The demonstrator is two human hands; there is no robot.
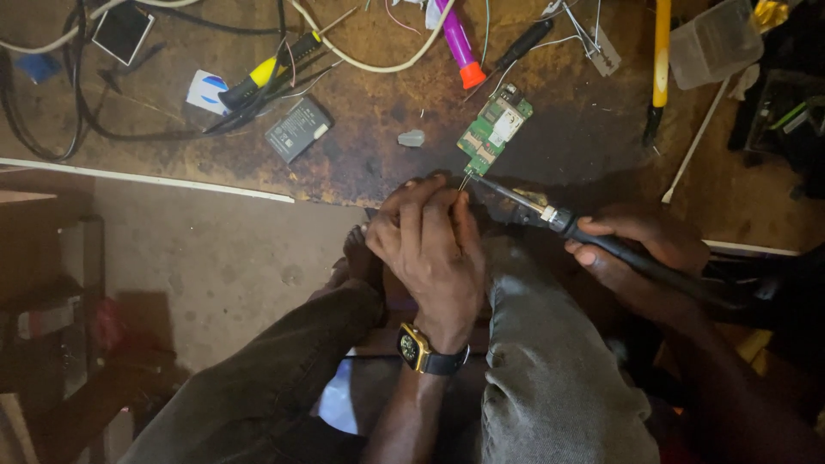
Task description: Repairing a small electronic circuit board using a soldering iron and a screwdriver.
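A small green circuit board (493,129) lies on the worn brown workbench (378,146) near its front edge. My right hand (632,249) grips the black handle of a soldering iron (550,215), whose thin tip reaches the board's lower corner. My left hand (430,245), with a watch on the wrist, is closed at the bench edge; its fingertips pinch a thin wire or piece of solder (463,182) just below the board, next to the iron's tip.
On the bench lie a flat black battery (297,130), a yellow-and-black screwdriver (271,69), a purple tool with an orange tip (460,43), a yellow-handled tool (659,60), a clear plastic container (713,41) and several cables. My knees sit below the bench edge.
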